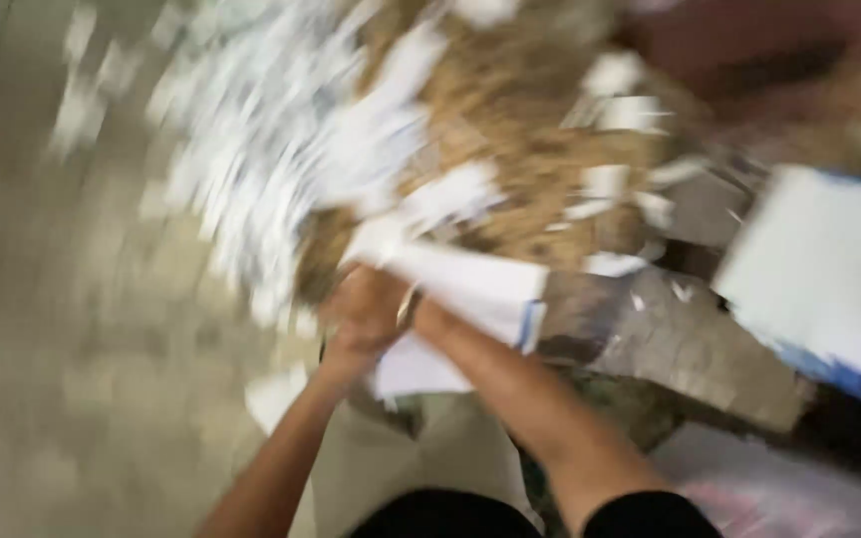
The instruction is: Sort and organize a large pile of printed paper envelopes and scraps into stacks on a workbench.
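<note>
Sprawling from 10 to 1 o'clock is a blurry heap of white paper scraps (281, 149) over brown shreds (520, 130). Smaller, at center, both hands meet: left hand (366, 314) and right hand (430, 317) grip one white paper sheet (470, 284) together.

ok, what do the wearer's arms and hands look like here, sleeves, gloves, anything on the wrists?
Frame is motion-blurred. Both forearms are bare, no gloves on the left hand or the right hand. Dark, black-looking sleeves end near the elbows. No cables or markings. A pale, ring-like streak between the wrists may be a bangle; too blurred to tell.
</note>
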